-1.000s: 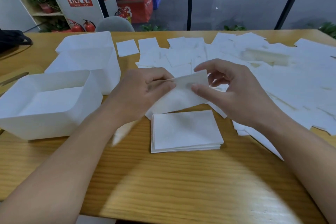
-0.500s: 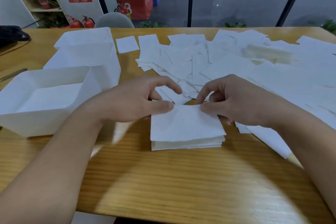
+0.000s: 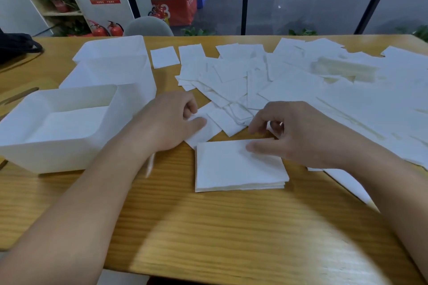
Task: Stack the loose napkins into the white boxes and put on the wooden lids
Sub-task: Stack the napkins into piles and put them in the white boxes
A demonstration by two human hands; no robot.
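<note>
A squared stack of white napkins (image 3: pixel 238 169) lies on the wooden table in front of me. Loose napkins (image 3: pixel 231 85) are spread behind it and off to the right. My left hand (image 3: pixel 169 120) sits just left of the stack, thumb and curled forefinger pinching the edge of a loose napkin (image 3: pixel 203 131). My right hand (image 3: pixel 303 134) hovers at the stack's far right corner. Its thumb rests on the top sheet and its fingers hang loosely curled over the loose pile. One white box (image 3: pixel 69 159) stands open at the near left and another white box (image 3: pixel 111 53) behind it.
The table's front edge (image 3: pixel 231 271) runs close below my forearms. A flat wooden piece (image 3: pixel 16 97) lies at the far left behind the near box. A dark bag (image 3: pixel 16 46) sits at the back left corner. A grey chair back (image 3: pixel 148 26) shows beyond the table.
Both hands lowered a napkin onto the stack and let it go. My left hand then moved to a loose napkin left of the stack, and my right hand stayed at the stack's far corner.
</note>
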